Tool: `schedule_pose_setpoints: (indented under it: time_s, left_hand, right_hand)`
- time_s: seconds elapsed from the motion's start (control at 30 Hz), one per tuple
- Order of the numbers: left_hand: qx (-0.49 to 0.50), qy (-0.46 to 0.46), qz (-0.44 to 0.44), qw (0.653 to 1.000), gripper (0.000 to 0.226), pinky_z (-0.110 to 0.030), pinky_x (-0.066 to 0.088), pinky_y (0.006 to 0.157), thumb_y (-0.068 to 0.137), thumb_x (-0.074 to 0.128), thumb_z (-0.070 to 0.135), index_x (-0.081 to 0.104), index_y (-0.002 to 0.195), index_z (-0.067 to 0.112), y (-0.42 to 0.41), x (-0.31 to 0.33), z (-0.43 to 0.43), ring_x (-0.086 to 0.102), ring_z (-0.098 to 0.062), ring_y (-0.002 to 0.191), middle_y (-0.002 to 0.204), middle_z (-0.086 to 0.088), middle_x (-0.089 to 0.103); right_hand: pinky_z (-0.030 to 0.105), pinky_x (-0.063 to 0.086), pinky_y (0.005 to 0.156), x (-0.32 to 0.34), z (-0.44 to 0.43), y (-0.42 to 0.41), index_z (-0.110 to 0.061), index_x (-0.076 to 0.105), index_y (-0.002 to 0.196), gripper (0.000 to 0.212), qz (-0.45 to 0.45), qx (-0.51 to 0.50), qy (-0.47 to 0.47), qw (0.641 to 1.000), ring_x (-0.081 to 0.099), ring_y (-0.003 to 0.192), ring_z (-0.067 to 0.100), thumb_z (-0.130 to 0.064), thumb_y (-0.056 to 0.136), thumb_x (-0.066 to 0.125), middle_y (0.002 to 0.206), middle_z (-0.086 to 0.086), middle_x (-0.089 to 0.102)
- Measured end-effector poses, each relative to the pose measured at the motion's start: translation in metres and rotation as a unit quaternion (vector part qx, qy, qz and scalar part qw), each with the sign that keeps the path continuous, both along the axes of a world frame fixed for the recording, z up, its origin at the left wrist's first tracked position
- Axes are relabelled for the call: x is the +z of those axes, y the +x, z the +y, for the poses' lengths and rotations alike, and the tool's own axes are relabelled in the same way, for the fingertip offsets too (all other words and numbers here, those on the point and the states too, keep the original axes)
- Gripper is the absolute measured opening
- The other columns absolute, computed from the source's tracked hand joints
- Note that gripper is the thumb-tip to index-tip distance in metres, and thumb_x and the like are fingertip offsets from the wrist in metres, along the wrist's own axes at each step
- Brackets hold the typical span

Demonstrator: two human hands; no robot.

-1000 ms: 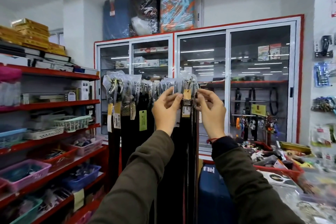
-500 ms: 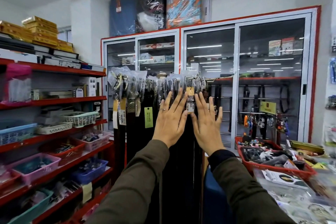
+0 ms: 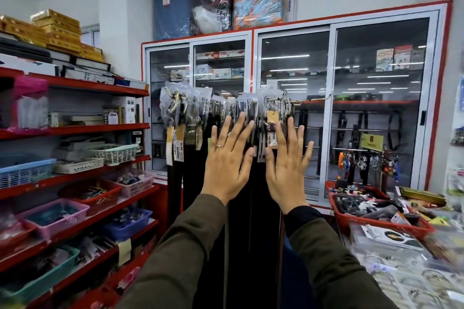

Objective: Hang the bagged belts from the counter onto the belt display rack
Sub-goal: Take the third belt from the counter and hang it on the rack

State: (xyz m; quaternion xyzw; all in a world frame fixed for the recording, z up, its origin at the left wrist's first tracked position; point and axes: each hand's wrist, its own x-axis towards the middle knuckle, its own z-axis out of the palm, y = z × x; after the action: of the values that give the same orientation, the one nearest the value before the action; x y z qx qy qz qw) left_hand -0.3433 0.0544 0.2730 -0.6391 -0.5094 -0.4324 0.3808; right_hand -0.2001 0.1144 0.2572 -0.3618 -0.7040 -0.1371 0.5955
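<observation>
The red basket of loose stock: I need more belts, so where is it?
In the head view the red basket sits on the counter at lower right, right of the hanging belts and below the glass cabinet.

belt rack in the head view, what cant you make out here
- Rack bar: mostly hidden by bagged belts.
- Belts' lower ends: covered by both sleeves, cut off at the bottom edge.
- Price tag: print too small to read.
- Contact with belts: left hand and right hand show only their backs.
- Counter items: blurred.
</observation>
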Motion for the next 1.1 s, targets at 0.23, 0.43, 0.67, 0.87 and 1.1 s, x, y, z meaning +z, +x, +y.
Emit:
schedule_pose_setpoints:
  time_s: [0.23, 0.43, 0.67, 0.87, 1.1]
  left_hand:
    - [0.058, 0.049, -0.027, 0.997, 0.059, -0.050, -0.001, 0.129, 0.104, 0.034, 0.032, 0.019, 0.161, 0.026, -0.060, -0.002, -0.050, 0.001, -0.021, 0.160, 0.172, 0.001, 0.008]
    - [0.105, 0.033, -0.063, 0.992, 0.059, -0.052, -0.001, 0.128, 0.105, 0.035, 0.029, 0.016, 0.162, 0.026, -0.119, -0.013, -0.079, -0.002, -0.020, 0.159, 0.172, 0.002, 0.006]
    - [0.116, -0.061, 0.016, 0.991, 0.063, -0.052, 0.005, 0.128, 0.104, 0.035, 0.026, 0.011, 0.162, 0.028, -0.152, -0.019, -0.076, -0.005, -0.022, 0.159, 0.172, 0.004, 0.006]
    - [0.112, -0.078, 0.016, 0.991, 0.063, -0.050, 0.012, 0.128, 0.106, 0.040, 0.030, 0.011, 0.162, 0.029, -0.149, -0.016, -0.057, 0.001, -0.023, 0.159, 0.171, 0.007, 0.006]
    - [0.147, -0.111, 0.028, 0.983, 0.062, -0.051, 0.012, 0.128, 0.108, 0.033, 0.032, 0.003, 0.162, 0.030, -0.144, -0.013, -0.041, 0.001, -0.026, 0.159, 0.171, 0.006, -0.002]
  right_hand:
    - [0.056, -0.002, 0.127, -0.015, -0.034, -0.061, -0.027, 0.017, 0.162, 0.057, -0.013, 0.075, 0.037, 0.996, -0.005, 0.160, 0.023, -0.034, 0.107, 0.031, 0.172, -0.003, 0.003]
    - [0.053, -0.003, 0.127, -0.028, -0.062, -0.118, -0.027, 0.015, 0.162, 0.058, -0.060, 0.128, 0.043, 0.989, -0.003, 0.160, 0.022, -0.032, 0.107, 0.034, 0.172, -0.006, 0.004]
    - [0.055, 0.000, 0.127, -0.039, -0.066, -0.150, -0.031, 0.013, 0.162, 0.058, -0.125, 0.106, 0.010, 0.986, -0.008, 0.159, 0.019, -0.035, 0.108, 0.033, 0.171, -0.012, 0.003]
    - [0.052, 0.003, 0.128, -0.033, -0.053, -0.153, -0.025, 0.011, 0.162, 0.063, -0.143, 0.046, -0.002, 0.989, -0.002, 0.160, 0.022, -0.039, 0.106, 0.036, 0.172, -0.009, 0.005]
    - [0.058, 0.019, 0.124, -0.026, -0.039, -0.155, -0.021, 0.014, 0.162, 0.070, -0.166, -0.025, -0.038, 0.985, 0.008, 0.159, 0.026, -0.029, 0.101, 0.047, 0.171, -0.004, 0.011]
